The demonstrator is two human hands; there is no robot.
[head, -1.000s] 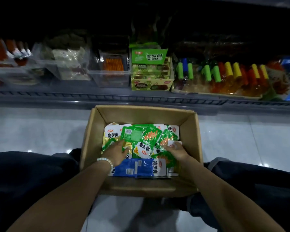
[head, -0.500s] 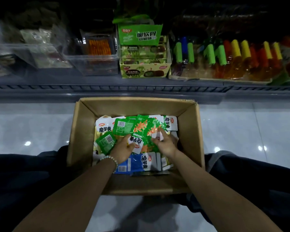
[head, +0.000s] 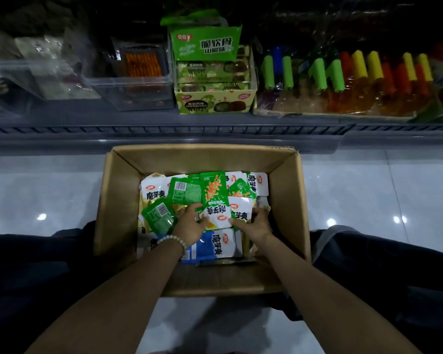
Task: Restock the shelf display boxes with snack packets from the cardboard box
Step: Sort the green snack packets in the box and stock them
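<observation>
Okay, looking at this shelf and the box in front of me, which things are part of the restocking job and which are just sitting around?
Part of the job: cardboard box; snack packets inside it; left hand and right hand, both gripping packets; green display box, a possible target.
Just sitting around: clear plastic bin; bottles with coloured caps.

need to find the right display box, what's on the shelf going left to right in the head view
clear bin of pale packets -> clear bin of orange sticks -> green display box -> tray of coloured-capped pouches
</observation>
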